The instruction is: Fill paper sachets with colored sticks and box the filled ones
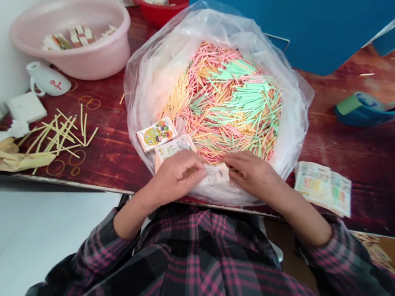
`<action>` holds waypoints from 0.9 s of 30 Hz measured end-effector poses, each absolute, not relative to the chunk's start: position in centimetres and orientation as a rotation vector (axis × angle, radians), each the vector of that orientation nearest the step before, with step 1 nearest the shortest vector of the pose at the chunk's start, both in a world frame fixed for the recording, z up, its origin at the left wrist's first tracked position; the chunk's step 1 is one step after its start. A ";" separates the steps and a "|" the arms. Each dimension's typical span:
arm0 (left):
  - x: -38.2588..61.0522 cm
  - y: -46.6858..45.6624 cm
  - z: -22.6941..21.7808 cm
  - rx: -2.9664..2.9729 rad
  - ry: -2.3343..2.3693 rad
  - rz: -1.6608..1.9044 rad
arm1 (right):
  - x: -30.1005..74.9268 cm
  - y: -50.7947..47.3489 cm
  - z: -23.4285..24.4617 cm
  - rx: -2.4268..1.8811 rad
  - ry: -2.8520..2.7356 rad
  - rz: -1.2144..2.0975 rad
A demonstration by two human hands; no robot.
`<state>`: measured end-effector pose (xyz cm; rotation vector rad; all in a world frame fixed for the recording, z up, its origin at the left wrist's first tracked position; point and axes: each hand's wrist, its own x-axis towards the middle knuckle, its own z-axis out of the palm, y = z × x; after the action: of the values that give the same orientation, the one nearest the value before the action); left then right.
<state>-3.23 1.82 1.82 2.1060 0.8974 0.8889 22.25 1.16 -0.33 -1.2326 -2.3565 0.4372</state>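
Between my two hands, at the near edge of a plastic-lined basin, is a small white printed packet (216, 174). My left hand (183, 169) pinches its left end with curled fingers. At the other end, the fingers of my right hand (253, 173) are closed on the packet, partly hiding it. Behind them the basin holds a heap of thin coloured sticks (226, 103) in pink, yellow, orange and mint green. Left of my left hand, a printed packet with a cartoon picture (157, 134) lies on the plastic liner (148, 77), beside another pale packet (173, 149).
On the left stand a pink basin (95, 62) of small packets, a white mug (51, 79), loose yellow sticks (60, 133) and rubber bands. A red bowl (157, 12) is behind. Flat printed sheets (324, 188) and a blue tape dispenser (360, 114) lie right.
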 end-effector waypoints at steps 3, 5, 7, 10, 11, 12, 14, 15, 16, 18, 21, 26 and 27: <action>-3.0 0.3 1.3 2.305 0.746 0.672 | 21.8 0.6 0.3 -1.365 -2.630 0.223; -2.6 -0.4 0.8 2.422 0.748 0.573 | 21.0 0.6 1.1 -1.471 -2.728 0.125; -2.3 -0.9 0.4 2.502 0.776 0.517 | 20.2 0.8 1.7 -1.530 -2.790 0.079; -2.1 -1.1 0.1 2.555 0.785 0.493 | 19.2 1.2 2.0 -1.547 -2.845 0.052; -2.2 -1.1 0.1 2.562 0.782 0.484 | 19.0 1.3 2.0 -1.543 -2.859 0.040; -2.2 -1.0 0.0 2.566 0.779 0.475 | 18.8 1.2 1.9 -1.542 -2.872 0.025; -2.3 -1.0 0.0 2.563 0.775 0.466 | 18.5 1.0 1.6 -1.540 -2.895 -0.013; -2.3 -0.9 0.0 2.557 0.773 0.469 | 18.4 0.8 1.5 -1.539 -2.903 -0.032; -2.3 -0.9 0.0 2.548 0.770 0.475 | 18.4 0.6 1.3 -1.538 -2.906 -0.051; -2.3 -0.9 0.0 2.523 0.767 0.501 | 18.3 0.4 1.0 -1.524 -2.903 -0.086; -2.2 -0.6 -0.2 2.471 0.755 0.533 | 18.4 0.5 0.4 -1.483 -2.893 -0.121; -2.7 0.2 -0.7 2.290 0.705 0.644 | 19.1 1.3 -0.3 -1.444 -2.869 0.010; -2.9 0.3 -0.8 2.243 0.685 0.670 | 19.5 1.5 -0.3 -1.459 -2.847 0.054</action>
<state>-2.94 0.33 -0.79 2.2428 0.6854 0.6695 19.45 1.53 -0.33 -1.4594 -2.8472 0.0543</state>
